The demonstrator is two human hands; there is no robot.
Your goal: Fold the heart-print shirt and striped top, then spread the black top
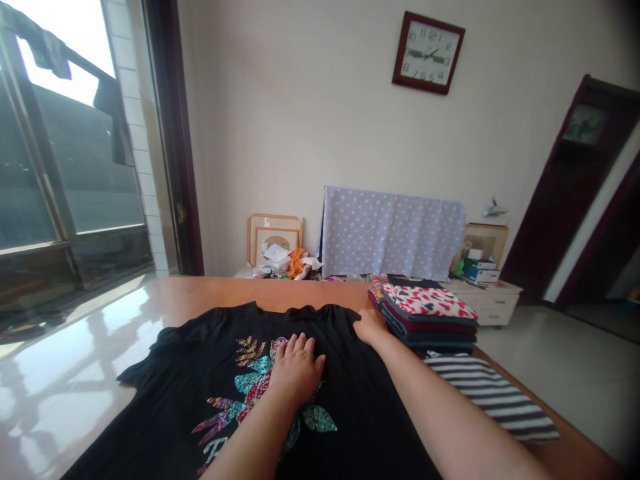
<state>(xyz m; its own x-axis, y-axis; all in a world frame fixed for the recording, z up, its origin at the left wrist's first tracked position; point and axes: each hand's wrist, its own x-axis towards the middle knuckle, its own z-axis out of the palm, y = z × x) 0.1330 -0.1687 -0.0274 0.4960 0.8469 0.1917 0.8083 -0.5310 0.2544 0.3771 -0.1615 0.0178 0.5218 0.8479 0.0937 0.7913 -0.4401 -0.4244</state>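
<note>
A black T-shirt (165, 407) lies spread on the table, its neckline at the far side and a shiny flower design in teal, red and gold across its front. My left hand (299, 368) rests flat over the design, fingers spread, holding nothing. At the shirt's far right shoulder, my right hand (371, 327) has its fingers curled on the cloth edge; the fingertips are partly hidden. Just beyond that hand stands a stack of folded clothes (430, 320), topped by a white piece with red and black hearts. A striped garment (493, 393) lies on the right, in front of the stack.
The glossy brown table (200, 290) runs to an edge on the right. Behind it are a polka-dot cloth (390, 230) over a large object, framed pictures (277, 243) with clutter, and a white drawer cabinet (497, 303). A large window (75, 167) is at the left.
</note>
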